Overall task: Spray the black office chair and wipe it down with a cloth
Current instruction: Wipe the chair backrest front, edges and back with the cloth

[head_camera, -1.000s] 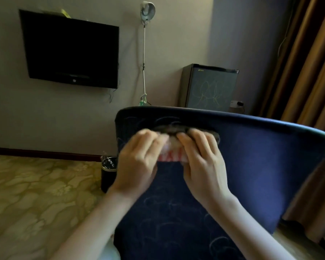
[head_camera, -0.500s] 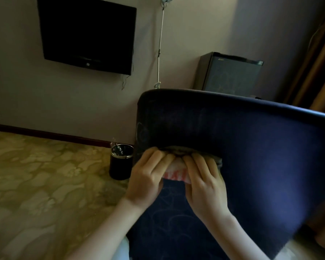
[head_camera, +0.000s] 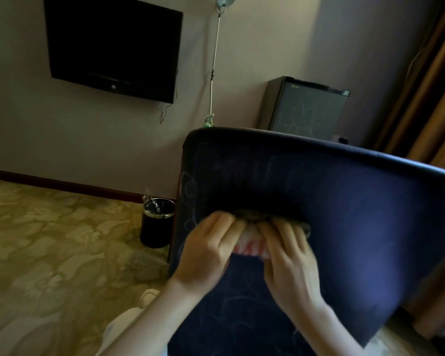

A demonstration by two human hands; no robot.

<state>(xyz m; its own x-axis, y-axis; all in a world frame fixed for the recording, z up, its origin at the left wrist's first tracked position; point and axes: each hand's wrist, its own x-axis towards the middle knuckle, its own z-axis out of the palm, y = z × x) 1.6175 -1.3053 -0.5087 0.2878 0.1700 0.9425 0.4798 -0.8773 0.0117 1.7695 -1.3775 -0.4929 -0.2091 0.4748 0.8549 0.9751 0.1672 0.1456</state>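
The pale wall is filling the back of the view, and a patterned yellow-green carpet is covering the floor on the left. The dark office chair is standing in the middle and right of the picture, with the rear of its backrest facing the camera. Its surface is looking dark blue to black in this light, with faint pale lines on it. Brown curtains are hanging at the right edge. A black television is hanging on the wall at the upper left, and a small dark fridge is standing behind the chair's top edge. A black bin with a shiny rim is standing on the carpet just beside the chair's left side.

The left hand and the right hand are lying side by side on the backrest, near its left part. Their fingers are stretched, close together and only lightly bent, and they are pressing the cloth flat against the chair. The thumbs are not showing clearly. The cloth is sitting under and between both hands; a white and red part is showing between them, and a grey part beyond the fingertips. The hands are a little blurred.

The top of a green spray bottle is showing just above the chair's upper left corner.
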